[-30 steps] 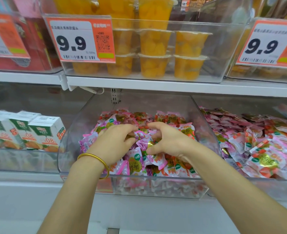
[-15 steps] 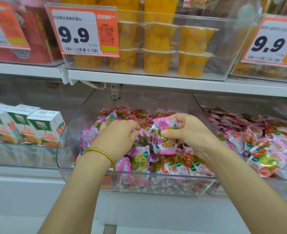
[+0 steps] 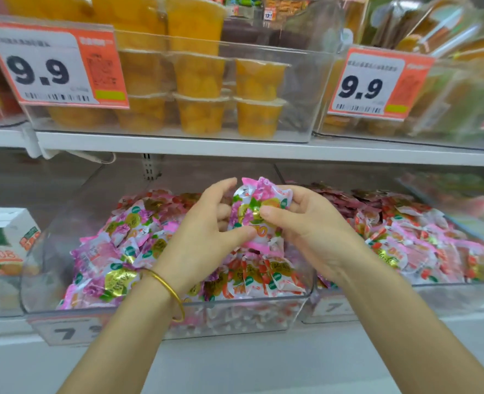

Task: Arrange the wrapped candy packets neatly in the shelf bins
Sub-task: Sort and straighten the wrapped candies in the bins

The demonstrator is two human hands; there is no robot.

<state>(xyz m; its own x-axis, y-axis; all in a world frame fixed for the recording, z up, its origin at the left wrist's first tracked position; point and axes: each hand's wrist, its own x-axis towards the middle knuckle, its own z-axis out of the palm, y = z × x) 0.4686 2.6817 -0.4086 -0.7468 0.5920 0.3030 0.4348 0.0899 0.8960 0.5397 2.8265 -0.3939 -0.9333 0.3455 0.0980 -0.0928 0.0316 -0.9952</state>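
Both hands are up over the middle bin (image 3: pixel 53 237) here. Right hand (image 3: pixel 306 228) has a handful of packets (image 3: pixel 256 206) clamped, thumb across the front and fingers curled round the back. Left hand (image 3: pixel 206 231) pinches the lower edge of the same handful with its thumb, fingers bent behind it. The handful is in the air over the back half of the bin, just clear of the pile (image 3: pixel 115 251) underneath.

My guess on the two-hand hold: these wrappers look slick and crinkly, so one hand would probably shed a few. Squaring them up between two hands also lets you line up the faces before setting them down.

The pile is pink-flower wrappers along the left side and red-orange ones toward the front right corner. The bin next door (image 3: pixel 377 305) on the right is mostly the red kind, so this might be a sorting job too. Can't tell how many packets are in the handful. The gold bangle (image 3: pixel 167 288) hangs near the front rim and might snag.
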